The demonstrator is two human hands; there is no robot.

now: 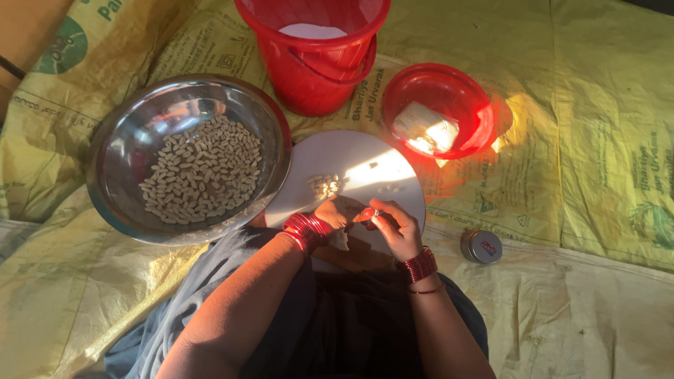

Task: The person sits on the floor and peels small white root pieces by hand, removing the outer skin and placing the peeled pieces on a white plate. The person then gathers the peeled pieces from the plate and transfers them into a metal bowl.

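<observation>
Both forearms reach forward from lap, converging at centre. Left hand (pixel 337 214) curled, palm turned down, fingers bent inward toward right hand. Right hand (pixel 394 228) beside it, thumb and forefinger pinched together at tips, meeting left fingertips. Hands touching. Stack of red bangles on each wrist; thin extra bangle behind right stack. What grip pinches too small to tell.

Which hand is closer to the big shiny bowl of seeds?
Left. The left hand sits just beside the steel bowl rim; the right hand is farther off, on the left hand's other side, over the white round board.
</observation>
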